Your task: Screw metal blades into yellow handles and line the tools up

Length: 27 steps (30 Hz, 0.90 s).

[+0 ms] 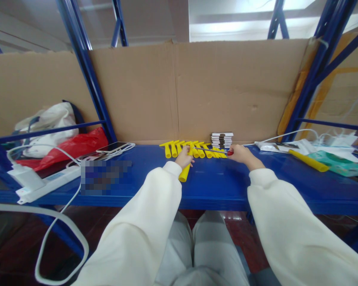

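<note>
My left hand (183,158) is closed around a yellow T-shaped plastic piece (184,174), whose thick tubular handle points toward me. In my right hand (241,154) is a screwdriver (211,150) with a red grip, mostly covered by the fingers. Its long metal shaft reaches left to the crosspiece of the held yellow piece; whether the tip touches a screw is too small to tell. Just behind my hands, several similar yellow pieces (167,151) lie side by side in a row on the blue shelf top (149,182).
Behind the row, a black-and-white stack (222,140) stands against the cardboard wall (226,87). On the left are a power strip (50,184), a phone (115,147) and a red bag (77,147). A yellow tube (308,160) and a green packet (337,163) lie right.
</note>
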Motion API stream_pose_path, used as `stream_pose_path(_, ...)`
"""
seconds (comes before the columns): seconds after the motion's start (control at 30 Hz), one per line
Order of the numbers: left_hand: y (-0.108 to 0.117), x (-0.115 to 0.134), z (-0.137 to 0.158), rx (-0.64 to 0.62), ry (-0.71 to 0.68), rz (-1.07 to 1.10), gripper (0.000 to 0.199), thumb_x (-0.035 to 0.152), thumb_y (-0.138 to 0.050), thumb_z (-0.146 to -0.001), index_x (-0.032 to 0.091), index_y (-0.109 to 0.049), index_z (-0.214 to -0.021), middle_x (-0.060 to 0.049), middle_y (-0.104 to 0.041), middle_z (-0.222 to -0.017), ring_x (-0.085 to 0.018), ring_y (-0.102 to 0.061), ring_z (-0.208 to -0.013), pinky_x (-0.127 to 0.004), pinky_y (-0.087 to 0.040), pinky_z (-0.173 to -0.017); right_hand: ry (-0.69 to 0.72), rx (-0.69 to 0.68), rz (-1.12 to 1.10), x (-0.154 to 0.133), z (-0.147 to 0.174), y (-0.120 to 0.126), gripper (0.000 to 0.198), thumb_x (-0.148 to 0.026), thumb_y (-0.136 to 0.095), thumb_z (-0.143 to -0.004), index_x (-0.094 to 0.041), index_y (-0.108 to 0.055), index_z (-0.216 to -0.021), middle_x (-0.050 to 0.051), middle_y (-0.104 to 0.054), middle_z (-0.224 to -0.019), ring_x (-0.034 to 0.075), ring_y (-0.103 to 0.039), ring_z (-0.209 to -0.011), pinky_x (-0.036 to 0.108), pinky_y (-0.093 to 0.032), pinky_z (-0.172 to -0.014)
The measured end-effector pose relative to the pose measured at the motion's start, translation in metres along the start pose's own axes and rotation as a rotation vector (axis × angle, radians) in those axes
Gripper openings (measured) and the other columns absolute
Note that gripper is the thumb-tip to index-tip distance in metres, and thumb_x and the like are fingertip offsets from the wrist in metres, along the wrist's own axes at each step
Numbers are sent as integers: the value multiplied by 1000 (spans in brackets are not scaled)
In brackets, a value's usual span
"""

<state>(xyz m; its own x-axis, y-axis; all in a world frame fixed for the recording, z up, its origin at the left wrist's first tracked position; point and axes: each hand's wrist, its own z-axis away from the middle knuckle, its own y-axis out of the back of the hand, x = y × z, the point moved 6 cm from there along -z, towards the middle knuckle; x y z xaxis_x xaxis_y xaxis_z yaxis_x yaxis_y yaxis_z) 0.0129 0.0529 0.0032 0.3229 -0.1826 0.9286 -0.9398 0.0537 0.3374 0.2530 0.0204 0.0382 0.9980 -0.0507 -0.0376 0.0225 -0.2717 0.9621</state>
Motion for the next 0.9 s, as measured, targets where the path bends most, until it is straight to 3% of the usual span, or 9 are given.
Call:
stream_pose_path(0.3, 0, 2, 1, -1, -2, 25, 58, 0, -54, -84, 19, -46, -138, -15, -58, -138, -8, -63, -58, -17, -46, -40, -14, -6, -33, 5, -4, -4, 14, -21, -64, -76, -20, -70, -88, 7, -75, -86, 20, -68, -77, 24, -39, -59)
stream_pose_path(0.63, -1, -3, -6, 18, -23, 72, 57, 5, -62, -82, 19, -49, -136, -18, -57, -140, -10, -66, -61, -19, -48, -42, -15, -65, -16, 6, -4, -8, 18, -23, -68, -73, -21, -74, -90, 8, -76, -88, 21, -68, -76, 26, -41, -61)
stream_pose_path(0.9, 1, -1, -4, 48, 3, 113, 62, -3, -61, -78, 18, -51, -135, -19, -56, -142, -11, -67, -61, -19, -48, -41, 38, -100, -10, 4, -6, -13, 16, -22, -67, -73, -20, -74, -87, 8, -75, -84, 20, -67, -74, 25, -42, -62)
